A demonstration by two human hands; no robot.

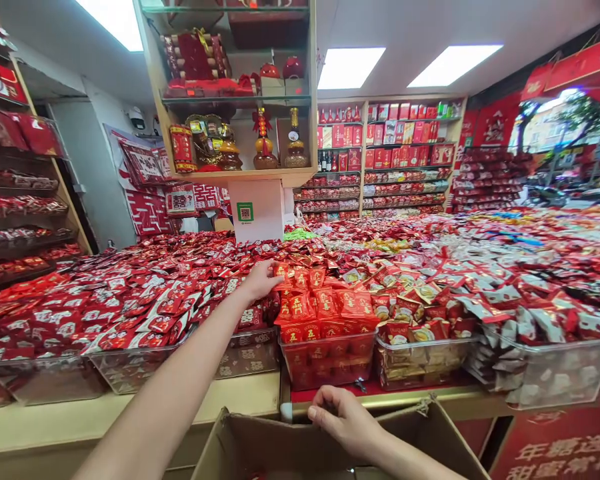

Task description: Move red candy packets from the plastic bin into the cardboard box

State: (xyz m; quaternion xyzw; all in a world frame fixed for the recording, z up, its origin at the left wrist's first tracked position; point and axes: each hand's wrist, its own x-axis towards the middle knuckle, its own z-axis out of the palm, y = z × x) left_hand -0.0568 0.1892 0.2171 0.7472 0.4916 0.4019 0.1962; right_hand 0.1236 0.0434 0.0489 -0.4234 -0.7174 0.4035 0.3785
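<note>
My left hand [263, 280] reaches out to the back left corner of a pile of red packets with gold characters [325, 303], its fingertips touching a packet there. Those packets are stacked above a clear plastic bin [327, 363]. Nearer to me, my right hand [339, 417] hovers over the far edge of an open cardboard box [275, 443], fingers curled with a gap to the thumb and nothing visible between them. Only a little of the box's inside shows.
More clear bins of wrapped sweets stand on both sides, such as one with gold-and-red packets [425, 363]. Behind the heaps rises a white pillar [257, 212] under a display cabinet [240, 175]. Stocked shelves line the walls.
</note>
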